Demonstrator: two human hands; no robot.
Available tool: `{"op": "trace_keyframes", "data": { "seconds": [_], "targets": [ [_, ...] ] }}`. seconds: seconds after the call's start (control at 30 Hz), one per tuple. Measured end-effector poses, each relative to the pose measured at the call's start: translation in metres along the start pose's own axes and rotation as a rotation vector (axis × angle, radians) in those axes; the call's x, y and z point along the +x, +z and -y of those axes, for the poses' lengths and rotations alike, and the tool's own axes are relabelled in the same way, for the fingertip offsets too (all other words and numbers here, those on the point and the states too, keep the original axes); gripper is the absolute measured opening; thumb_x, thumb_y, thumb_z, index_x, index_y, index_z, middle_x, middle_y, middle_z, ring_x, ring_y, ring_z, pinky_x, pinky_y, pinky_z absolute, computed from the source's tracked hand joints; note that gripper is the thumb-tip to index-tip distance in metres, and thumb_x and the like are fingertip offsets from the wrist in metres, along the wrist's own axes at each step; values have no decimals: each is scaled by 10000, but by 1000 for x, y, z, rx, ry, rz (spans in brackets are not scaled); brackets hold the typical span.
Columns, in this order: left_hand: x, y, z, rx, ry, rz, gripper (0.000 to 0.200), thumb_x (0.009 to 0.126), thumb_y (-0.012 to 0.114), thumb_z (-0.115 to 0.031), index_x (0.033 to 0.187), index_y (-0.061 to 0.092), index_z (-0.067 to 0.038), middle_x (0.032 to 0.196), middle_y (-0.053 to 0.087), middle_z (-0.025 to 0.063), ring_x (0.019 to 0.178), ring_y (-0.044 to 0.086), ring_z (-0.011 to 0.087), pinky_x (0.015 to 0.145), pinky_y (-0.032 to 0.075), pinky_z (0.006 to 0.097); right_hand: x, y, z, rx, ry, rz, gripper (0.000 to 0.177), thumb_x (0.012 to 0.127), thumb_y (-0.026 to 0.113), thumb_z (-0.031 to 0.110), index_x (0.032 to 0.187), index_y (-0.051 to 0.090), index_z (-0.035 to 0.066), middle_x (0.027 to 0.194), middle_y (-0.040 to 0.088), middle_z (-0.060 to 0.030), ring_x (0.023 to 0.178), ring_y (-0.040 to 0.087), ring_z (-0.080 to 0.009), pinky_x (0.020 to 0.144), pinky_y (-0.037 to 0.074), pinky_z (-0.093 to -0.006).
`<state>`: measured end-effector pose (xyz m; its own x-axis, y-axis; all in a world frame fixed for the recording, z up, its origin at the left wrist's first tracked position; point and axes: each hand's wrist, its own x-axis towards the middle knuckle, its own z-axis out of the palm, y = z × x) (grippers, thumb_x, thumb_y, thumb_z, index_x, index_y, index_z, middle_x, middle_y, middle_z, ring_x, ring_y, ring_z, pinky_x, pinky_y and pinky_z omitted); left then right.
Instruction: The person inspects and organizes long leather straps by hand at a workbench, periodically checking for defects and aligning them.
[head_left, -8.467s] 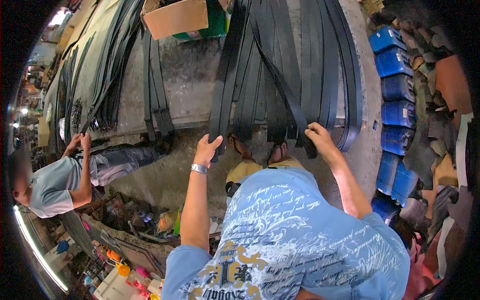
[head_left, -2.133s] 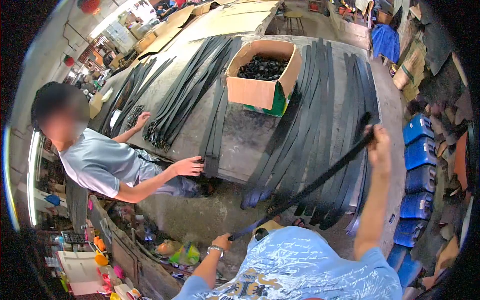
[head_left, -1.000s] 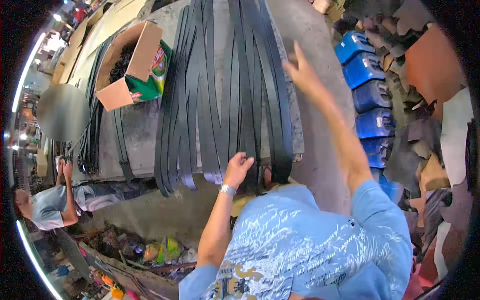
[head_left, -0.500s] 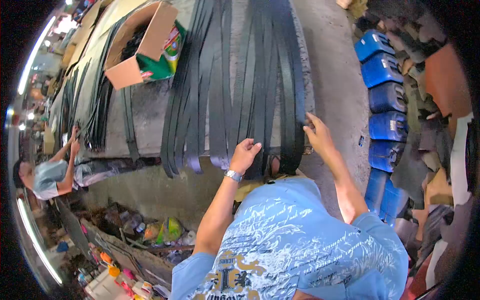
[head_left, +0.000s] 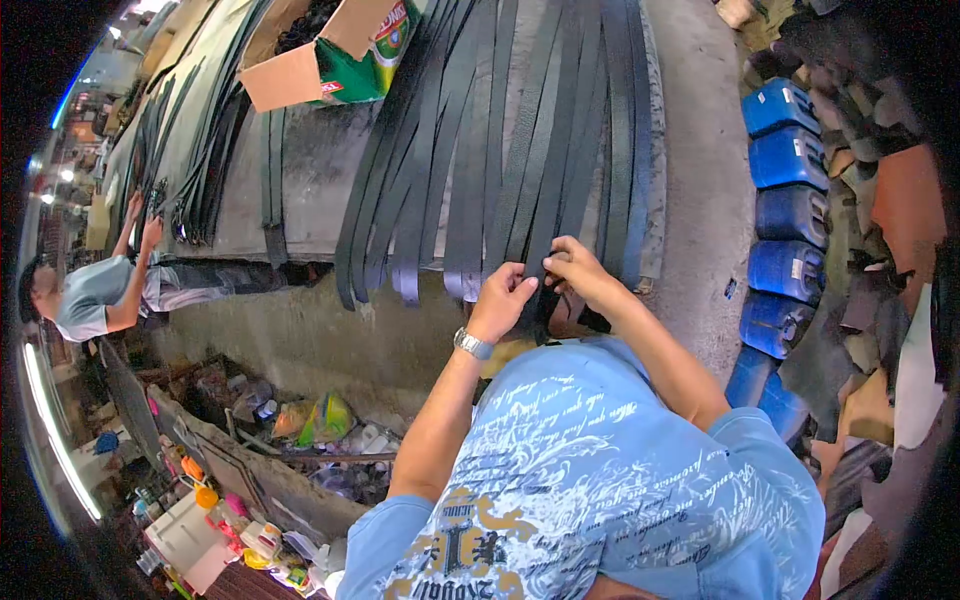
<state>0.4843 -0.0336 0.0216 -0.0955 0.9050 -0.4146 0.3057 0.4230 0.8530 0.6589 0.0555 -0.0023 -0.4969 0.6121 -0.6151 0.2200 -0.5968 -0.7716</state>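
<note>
Nearest, a person in a printed blue shirt (head_left: 610,460) has both hands close together at the table's near edge, toward its right corner. The right hand (head_left: 572,268) has bent fingers pinching the end of a black strap (head_left: 541,240). The left hand (head_left: 503,303), above a metal watch (head_left: 472,344), is just beside it, fingers curled and thumb near the forefinger; whether it grips the strap too, I cannot tell.

That strap lies among a wide spread of black straps (head_left: 465,200), which run back over the grey table (head_left: 320,165), some ends hanging past its near edge. Off the right edge, blue containers (head_left: 788,215) stand in a row on the floor.

Left of the spread, 2 narrow straps (head_left: 273,185) reach the near edge below an open cardboard box (head_left: 285,80) with dark contents. Farther left lie bundled straps (head_left: 205,165); by the near edge, a co-worker (head_left: 95,295) has 2 raised hands near strap ends.
</note>
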Motion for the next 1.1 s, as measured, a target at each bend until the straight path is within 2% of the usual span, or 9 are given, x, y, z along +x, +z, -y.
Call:
{"op": "trace_keyframes", "data": {
  "seconds": [0.2,0.33,0.57,0.63,0.73,0.87,1.0,1.03,1.1],
  "targets": [
    [-19,-15,21,201,50,-542,379,860,690,-245,1138,593,-6,1023,610,162,959,606,284,838,484,376,10,23,10,60,74,6,496,944,579,197,1344,358,4,1005,586,-130,754,619,-192,587,514,-309],
    [-11,-35,42,356,8,-651,433,836,710,-286,1162,562,-44,1174,525,181,1144,504,350,936,428,434,18,43,21,51,77,41,485,968,551,197,1364,343,9,956,578,-101,776,611,-170,605,511,-292],
    [2,-34,48,500,-14,-713,404,798,754,-264,1139,601,-111,1196,528,138,1158,493,341,953,415,441,57,78,27,-23,-10,52,487,951,558,155,1365,363,-12,923,591,-105,703,597,-169,570,521,-307],
    [9,-51,69,130,-7,-636,260,889,671,-280,1034,666,-64,1052,625,126,1043,566,295,922,439,390,63,86,34,-51,3,47,489,947,572,153,1360,370,-16,925,603,-99,715,608,-163,581,521,-303],
    [-4,-74,54,-390,-128,-505,425,989,538,-423,1085,670,-30,944,660,-7,820,544,90,772,456,281,70,102,40,-84,33,18,469,937,582,141,1335,392,-19,917,636,-114,698,630,-167,579,523,-304],
    [-10,-82,80,-251,12,-322,295,919,680,-239,1106,648,-13,913,625,-29,830,532,60,759,450,249,66,103,39,-216,-39,70,431,919,597,157,1293,471,-16,910,681,-131,703,650,-180,599,524,-328],
    [-11,-81,69,548,101,-610,298,846,679,-103,1128,616,-28,1051,611,109,1014,565,217,874,467,348,31,63,23,-400,-241,72,404,904,610,193,1250,549,-6,950,686,-158,790,660,-239,744,519,-377],
    [-12,-75,53,536,153,-699,310,811,659,-90,1114,615,-47,1125,575,174,1126,519,365,957,425,460,17,50,20,-450,-259,45,399,908,606,208,1245,561,-2,983,689,-164,853,665,-254,797,514,-379],
    [-11,-62,31,493,207,-642,321,818,661,-103,1129,607,-46,1145,568,172,1122,529,361,949,431,455,-6,25,10,-441,-209,22,397,913,603,228,1240,574,4,1039,687,-177,952,663,-275,873,502,-381]
  ]
}}
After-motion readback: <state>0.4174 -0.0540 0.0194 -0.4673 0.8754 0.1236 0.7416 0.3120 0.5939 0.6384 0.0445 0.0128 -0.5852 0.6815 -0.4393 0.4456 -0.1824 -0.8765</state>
